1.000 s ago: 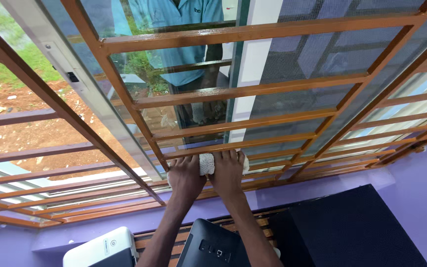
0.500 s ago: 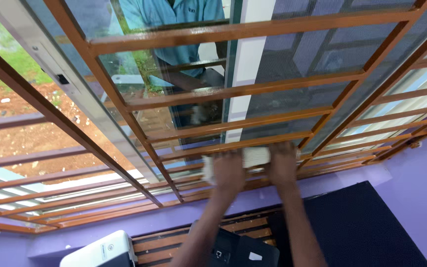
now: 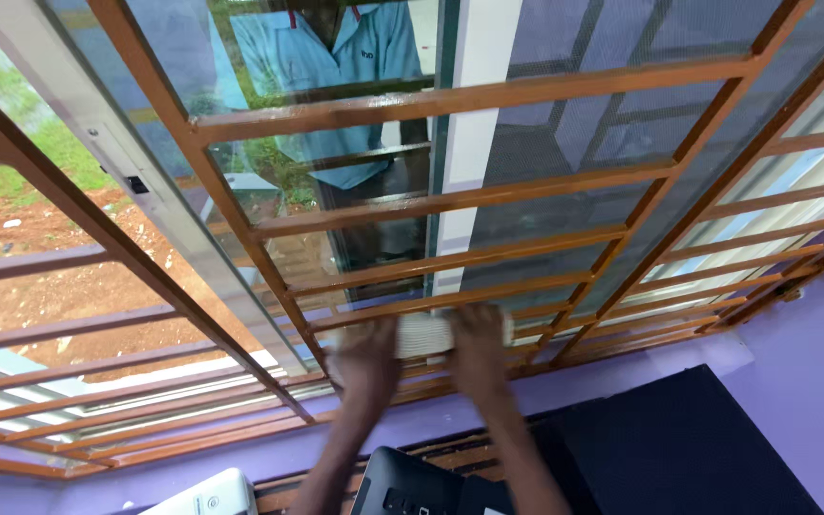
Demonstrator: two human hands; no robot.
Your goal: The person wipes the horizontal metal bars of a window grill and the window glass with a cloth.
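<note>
Far left: I am seeing a white device point(image 3: 204, 498) peeking in at the bottom edge, below the purple sill point(image 3: 145, 467).
Left hand: my left hand point(image 3: 366, 355) is pressing on the left end of a white cloth point(image 3: 423, 334); its grip is blurred, so I cannot tell whether the fingers are closing round the cloth or lying flat on it.
Cloth: it is lying between my two hands, against a low bar of the brown window grille point(image 3: 469, 95).
Right hand: my right hand point(image 3: 478, 341) is pressing on the cloth's right end; motion blur is hiding that grip too.
Below the hands: a black device point(image 3: 410, 486) is sitting under my forearms.
Right: a dark flat surface point(image 3: 679, 448) is lying beside the purple wall point(image 3: 813, 334).
Glass: a reflection in a blue shirt point(image 3: 336, 57) is showing above.
</note>
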